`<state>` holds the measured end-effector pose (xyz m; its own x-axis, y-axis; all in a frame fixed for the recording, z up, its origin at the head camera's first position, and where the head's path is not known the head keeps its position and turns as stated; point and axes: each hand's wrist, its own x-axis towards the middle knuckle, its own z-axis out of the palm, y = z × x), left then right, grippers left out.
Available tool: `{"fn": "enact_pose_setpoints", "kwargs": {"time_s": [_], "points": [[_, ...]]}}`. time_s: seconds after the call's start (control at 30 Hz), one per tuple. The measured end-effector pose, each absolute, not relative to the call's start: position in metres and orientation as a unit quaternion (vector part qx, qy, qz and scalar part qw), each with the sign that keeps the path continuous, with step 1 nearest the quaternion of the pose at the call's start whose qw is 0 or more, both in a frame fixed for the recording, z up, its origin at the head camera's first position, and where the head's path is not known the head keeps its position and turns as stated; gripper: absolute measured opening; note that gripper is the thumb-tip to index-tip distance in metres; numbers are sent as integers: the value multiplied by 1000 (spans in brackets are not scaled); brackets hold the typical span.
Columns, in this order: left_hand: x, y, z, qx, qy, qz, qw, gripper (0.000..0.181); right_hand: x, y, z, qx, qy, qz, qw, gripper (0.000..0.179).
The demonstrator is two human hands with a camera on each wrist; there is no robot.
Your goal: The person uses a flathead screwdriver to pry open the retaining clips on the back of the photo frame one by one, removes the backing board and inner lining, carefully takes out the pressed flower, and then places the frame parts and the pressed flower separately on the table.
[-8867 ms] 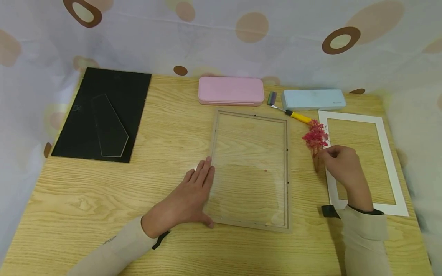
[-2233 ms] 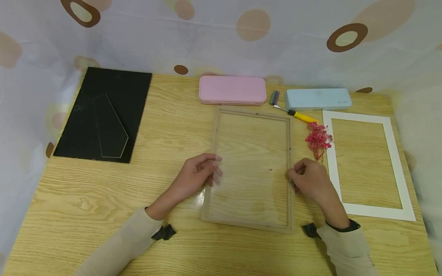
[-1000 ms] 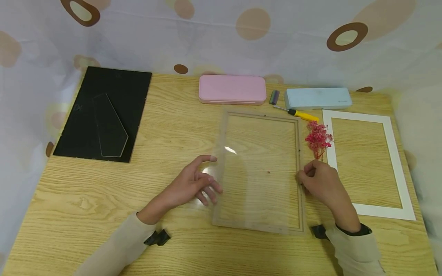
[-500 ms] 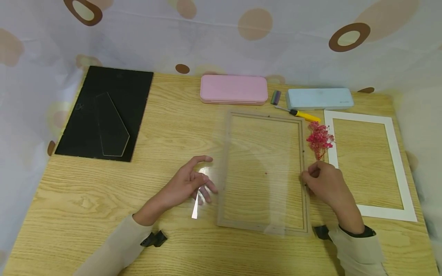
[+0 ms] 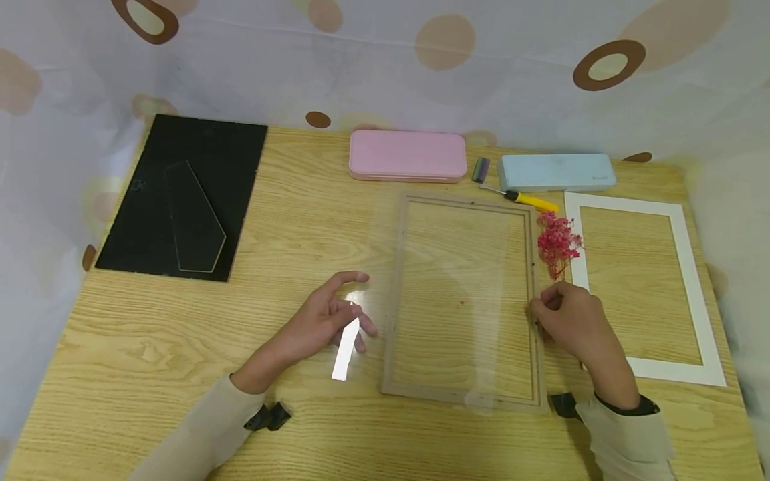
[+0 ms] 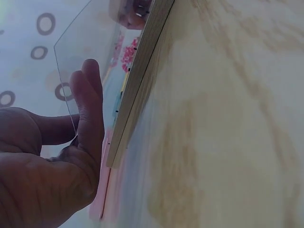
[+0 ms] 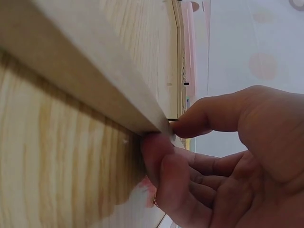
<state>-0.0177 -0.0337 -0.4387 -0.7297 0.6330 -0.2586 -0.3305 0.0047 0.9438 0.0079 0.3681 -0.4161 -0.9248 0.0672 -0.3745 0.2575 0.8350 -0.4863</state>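
A light wooden picture frame (image 5: 538,354) lies near the middle of the table. My right hand (image 5: 574,321) pinches its right bar between thumb and fingers; the right wrist view shows the fingertips (image 7: 156,147) under the bar and the thumb on top. My left hand (image 5: 315,321) holds a clear pane (image 5: 481,334) by its left edge, which runs between thumb and fingers in the left wrist view. The pane is tilted up over the frame and reaches left past it. A bright reflection shows by the left fingers. Pink dried flowers (image 5: 558,240) lie beyond my right hand.
A white mat (image 5: 692,287) lies at the right, a black backing board (image 5: 150,227) at the far left. Along the back are a pink case (image 5: 408,155), a small striped block (image 5: 480,170), a light blue case (image 5: 556,172) and a yellow-handled screwdriver (image 5: 535,202).
Earlier my right hand held the flowers and my left lay by the frame. Since then my right hand has gripped the frame and drawn it right, while the pane in my left hand shifted left.
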Motion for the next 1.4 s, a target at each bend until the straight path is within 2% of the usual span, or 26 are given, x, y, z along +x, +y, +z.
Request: {"fn": "enact_pose_setpoints", "kwargs": {"time_s": [0.17, 0.27, 0.37, 0.57, 0.73, 0.9, 1.23, 1.4], "points": [[-16, -39, -437, 126, 637, 685, 330, 46, 10, 363, -407, 93, 952, -235, 175, 39], [-16, -42, -436, 110, 638, 687, 330, 47, 13, 351, -396, 89, 964, -206, 141, 46], [-16, -45, -436, 97, 631, 694, 332, 47, 12, 333, -387, 61, 958, -250, 123, 48], [-15, -53, -436, 87, 628, 698, 331, 50, -3, 306, -389, 13, 888, -423, 178, 43], [-17, -65, -435, 76, 654, 678, 326, 52, -14, 297, -393, -2, 867, -457, 201, 36], [-21, -81, -426, 41, 713, 625, 315, 49, -28, 283, -392, -26, 854, -452, 255, 34], [-19, -106, -419, -36, 829, 504, 240, 38, -52, 245, -398, -26, 829, -471, 299, 24], [-18, -116, -419, -35, 887, 422, 185, 30, -59, 230, -399, -17, 813, -499, 300, 23]]}}
